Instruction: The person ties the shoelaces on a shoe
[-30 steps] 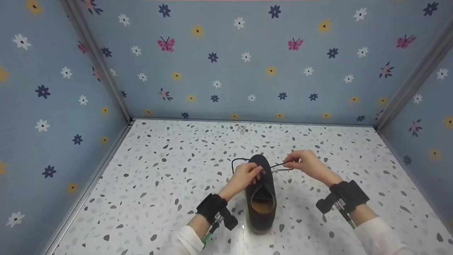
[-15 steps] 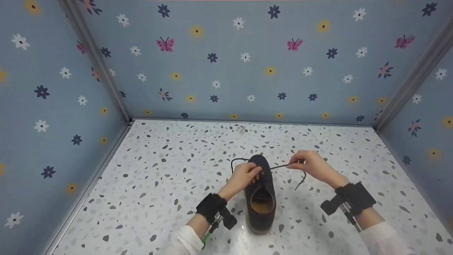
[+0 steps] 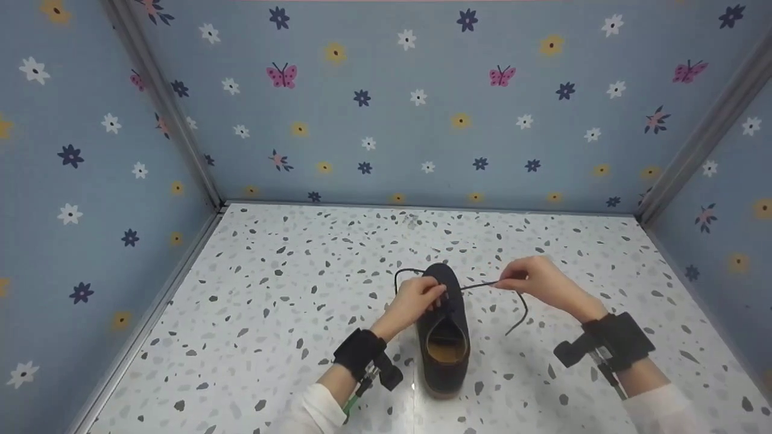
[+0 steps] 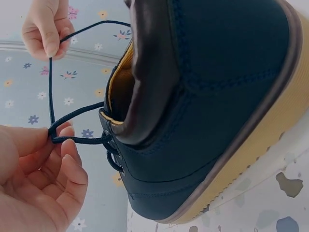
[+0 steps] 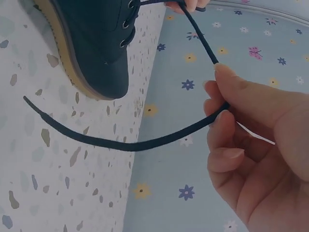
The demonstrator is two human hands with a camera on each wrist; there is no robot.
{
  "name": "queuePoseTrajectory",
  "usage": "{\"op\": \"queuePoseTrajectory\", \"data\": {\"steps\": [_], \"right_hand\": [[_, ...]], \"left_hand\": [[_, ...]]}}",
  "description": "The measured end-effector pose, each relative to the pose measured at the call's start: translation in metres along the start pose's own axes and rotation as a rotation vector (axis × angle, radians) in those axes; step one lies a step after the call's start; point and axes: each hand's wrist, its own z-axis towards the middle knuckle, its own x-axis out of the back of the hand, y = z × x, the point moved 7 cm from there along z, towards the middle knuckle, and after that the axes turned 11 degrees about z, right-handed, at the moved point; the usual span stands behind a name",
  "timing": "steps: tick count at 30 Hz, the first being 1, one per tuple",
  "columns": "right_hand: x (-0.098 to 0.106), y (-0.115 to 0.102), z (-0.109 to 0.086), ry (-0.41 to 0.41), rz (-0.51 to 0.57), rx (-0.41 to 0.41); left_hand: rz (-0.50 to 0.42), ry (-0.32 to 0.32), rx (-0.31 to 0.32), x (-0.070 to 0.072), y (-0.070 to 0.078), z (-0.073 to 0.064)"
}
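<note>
A dark navy shoe (image 3: 443,367) with a tan sole stands on the floor, toe pointing away from me. Over its eyelets my left hand (image 3: 416,298) pinches a dark shoelace (image 4: 79,112) between thumb and index finger, where strands from the shoe meet. Off to the right, my right hand (image 3: 537,280) pinches the lace farther along. A straight length runs between both hands. From the right fingers, the lace's free end (image 5: 128,146) curves down, its tip (image 5: 33,104) loose. A loop of lace (image 3: 396,280) shows left of the toe.
White speckled flooring (image 3: 301,361) surrounds the shoe. Flower-printed blue panels (image 3: 386,108) rise at the back and on both sides, joined by grey metal posts (image 3: 163,102). Black camera straps (image 3: 618,340) encircle both wrists.
My right hand has moved a little right, drawing the lace straight, and the free end now hangs from its fingers in a curve. The left hand and shoe have stayed put.
</note>
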Motion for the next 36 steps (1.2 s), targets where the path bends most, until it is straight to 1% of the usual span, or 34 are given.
{"op": "queuePoseTrajectory", "data": {"steps": [3,8,15,17,20,23,25,27,34,36], "right_hand": [[0.001,-0.001,0.0,0.008,0.03,-0.02],[0.001,-0.003,0.0,0.01,0.068,-0.024],[0.001,-0.009,-0.001,0.021,0.119,-0.05],[0.0,-0.014,-0.001,0.024,0.138,-0.052],[0.001,-0.029,-0.003,0.024,0.164,-0.046],[0.001,-0.043,-0.005,0.025,0.221,-0.065],[0.001,-0.047,-0.005,0.031,0.26,-0.083],[0.001,-0.047,-0.005,0.045,0.302,-0.106],[-0.002,-0.014,0.002,0.136,0.382,-0.13],[-0.001,-0.018,0.002,0.152,0.388,-0.133]], "left_hand": [[0.007,0.003,0.005,-0.001,-0.001,0.001],[0.027,0.013,0.005,0.0,-0.001,0.001],[0.001,0.021,-0.014,0.001,0.001,0.001],[-0.002,0.025,-0.019,0.001,0.001,0.0],[0.004,0.025,-0.017,0.002,0.002,0.0],[0.013,0.024,-0.01,0.002,0.002,-0.001],[0.017,0.022,-0.003,0.003,0.003,-0.001],[0.02,0.024,0.0,0.003,0.003,-0.001],[0.031,0.031,-0.013,0.003,0.004,0.0],[0.028,0.031,-0.017,0.003,0.005,0.0]]}}
